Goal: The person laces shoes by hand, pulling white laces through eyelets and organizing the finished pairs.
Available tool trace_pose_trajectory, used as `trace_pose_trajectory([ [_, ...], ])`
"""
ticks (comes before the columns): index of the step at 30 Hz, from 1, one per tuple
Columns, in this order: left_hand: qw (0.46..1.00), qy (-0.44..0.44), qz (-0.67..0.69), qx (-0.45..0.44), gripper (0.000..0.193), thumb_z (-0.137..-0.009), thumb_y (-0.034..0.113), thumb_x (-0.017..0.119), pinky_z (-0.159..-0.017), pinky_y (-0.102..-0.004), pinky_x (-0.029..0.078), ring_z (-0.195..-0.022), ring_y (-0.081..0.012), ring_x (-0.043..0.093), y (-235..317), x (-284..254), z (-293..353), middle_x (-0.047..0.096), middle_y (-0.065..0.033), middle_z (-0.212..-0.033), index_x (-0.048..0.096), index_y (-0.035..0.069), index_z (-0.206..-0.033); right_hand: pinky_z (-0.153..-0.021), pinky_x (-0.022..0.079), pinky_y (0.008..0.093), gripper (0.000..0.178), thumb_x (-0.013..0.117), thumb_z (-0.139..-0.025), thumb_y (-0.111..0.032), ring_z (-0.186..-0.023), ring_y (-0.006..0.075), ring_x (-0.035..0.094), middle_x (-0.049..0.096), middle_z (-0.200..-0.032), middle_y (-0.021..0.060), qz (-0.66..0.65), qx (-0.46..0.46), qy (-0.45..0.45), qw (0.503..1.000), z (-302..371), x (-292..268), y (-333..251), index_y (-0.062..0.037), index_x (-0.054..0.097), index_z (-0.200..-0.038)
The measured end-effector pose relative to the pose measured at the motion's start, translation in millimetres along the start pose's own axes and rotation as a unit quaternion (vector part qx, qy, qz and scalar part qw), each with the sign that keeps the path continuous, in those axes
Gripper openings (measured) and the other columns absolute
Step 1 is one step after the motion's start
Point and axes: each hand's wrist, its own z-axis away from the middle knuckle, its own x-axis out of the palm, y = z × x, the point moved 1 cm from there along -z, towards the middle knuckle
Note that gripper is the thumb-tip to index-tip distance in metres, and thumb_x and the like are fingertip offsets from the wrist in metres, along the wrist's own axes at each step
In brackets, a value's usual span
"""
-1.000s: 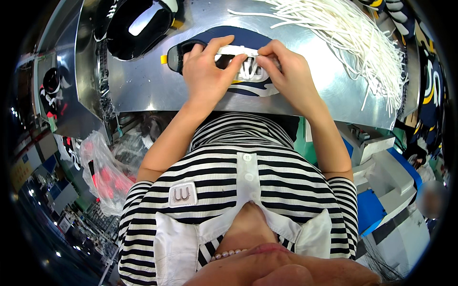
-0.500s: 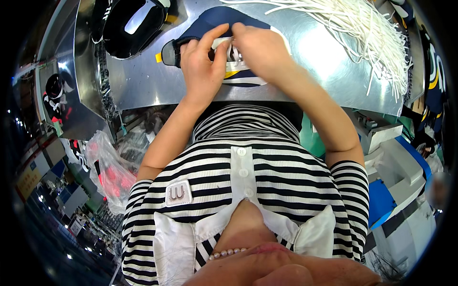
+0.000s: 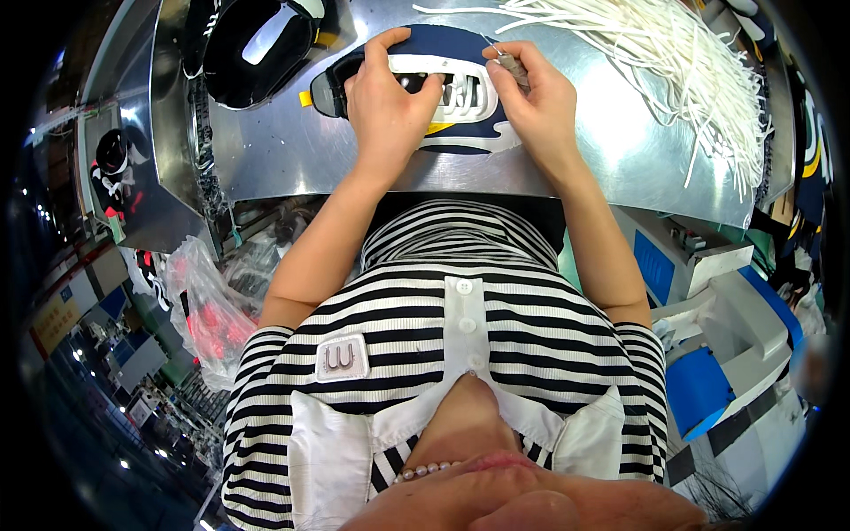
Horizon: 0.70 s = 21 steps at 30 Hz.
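Note:
A navy shoe upper (image 3: 460, 139) with white trim and a yellow stripe lies on its side on the metal table, its black collar toward the left. White lace (image 3: 456, 96) crosses part of its white eyelet panel. My left hand (image 3: 385, 111) grips the upper by the collar end, thumb pressed at the eyelet opening. In my right hand (image 3: 542, 99), pinched between thumb and fingers, is a small tool with a thin metal point and a greyish handle (image 3: 512, 67). The tool is just off the toe end of the eyelet panel, its point aimed up and left.
A heap of loose white laces (image 3: 682, 84) spreads over the right of the metal table (image 3: 283, 155). Another black shoe upper (image 3: 232, 66) stands at the far left. Below the table are a clear plastic bag (image 3: 208, 305) and a grey and blue machine (image 3: 722, 354).
My right hand has drawn back to the right from the laces, so the pointed tool and the eyelet panel now show. My left hand has opened out slightly but stays on the upper.

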Motion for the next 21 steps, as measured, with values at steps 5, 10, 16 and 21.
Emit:
trace_pose_trajectory([
  [5,0.911,-0.268,0.291,-0.12,0.055,-0.081,0.002,0.075,-0.081,-0.0228,0.049,-0.089,-0.0085,0.059,10.1,-43.6,-0.9,0.064,-0.0036,-0.102,0.054,0.007,-0.131,-0.059,0.048,0.0264,0.017,0.065,-0.089,-0.013,-0.06,0.0133,0.063,0.071,-0.078,0.0031,0.05,0.03,0.041,0.997,-3.1,0.6,-3.1,-0.0099,0.069,-0.106],
  [10,0.909,-0.258,0.278,-0.172,0.05,-0.083,0.006,0.074,-0.089,-0.0282,0.052,-0.095,-0.015,0.067,11.2,-41.8,-9.8,0.069,-0.0091,-0.106,0.056,0.007,-0.13,-0.054,0.046,0.0253,0.032,0.069,-0.077,0.001,-0.059,0.0162,0.061,0.066,-0.078,0.0001,0.004,-0.122,0.006,0.992,2.8,-5.7,-15.8,-0.0136,0.071,-0.106],
  [16,0.901,-0.278,0.275,-0.187,0.047,-0.084,0.004,0.072,-0.091,-0.0267,0.05,-0.1,-0.0141,0.065,17.1,-39.5,-8.8,0.066,-0.0076,-0.114,0.057,0.006,-0.129,-0.048,0.044,0.0278,0.056,0.072,-0.064,0.004,-0.055,0.0159,0.056,0.058,-0.069,0.0011,0.201,-0.351,-0.048,0.913,4.8,5.2,-16.8,-0.0156,0.07,-0.117],
  [21,0.914,-0.26,0.253,-0.182,0.05,-0.083,0.01,0.075,-0.09,-0.0258,0.05,-0.097,-0.0135,0.066,15.5,-40.1,-8.8,0.069,-0.0083,-0.106,0.057,0.006,-0.129,-0.055,0.052,0.0291,0.051,0.069,-0.069,-0.003,-0.064,0.0187,0.067,0.07,-0.079,0.0009,0.105,-0.263,-0.081,0.956,3.9,-22.0,-36.0,-0.0178,0.069,-0.117],
])
